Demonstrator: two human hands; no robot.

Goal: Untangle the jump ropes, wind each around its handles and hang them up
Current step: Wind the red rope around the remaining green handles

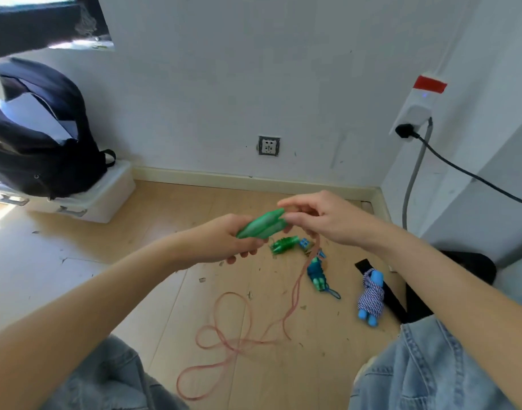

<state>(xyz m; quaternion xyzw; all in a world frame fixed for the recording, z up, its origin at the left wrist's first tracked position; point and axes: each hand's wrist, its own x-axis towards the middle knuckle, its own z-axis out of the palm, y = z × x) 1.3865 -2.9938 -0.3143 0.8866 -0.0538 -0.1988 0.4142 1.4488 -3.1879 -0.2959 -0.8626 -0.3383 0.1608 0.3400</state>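
Over by the left wall, a dark backpack (pixel 43 137) is seen slumped on a white storage box (pixel 105 199), well clear of the action. In mid-frame, above the wooden floor (pixel 61 261), the pair of green handles (pixel 261 226) is gripped side by side in the left hand (pixel 221 244), fingers curled underneath. The far ends of those handles are met by the right hand (pixel 321 217), its fingertips pinched there, and the pink rope (pixel 236 327) seems to be held in that pinch, though the exact contact is hidden. From there the rope is let down in loose, crossing loops onto the floor between the knees.

That slack is judged to be the danger: if winding is started now, a crossed loop could be pulled tight into a knot. The rope could also be dragged across the wound green bundle (pixel 284 245) and the teal bundle (pixel 316 273) lying just beyond, and snagged on them. A loose first turn is likely to slip off the smooth handles. Further right, near the black strap (pixel 384 294), the blue-and-white striped bundle (pixel 370 297) is left wound, not yet hung.
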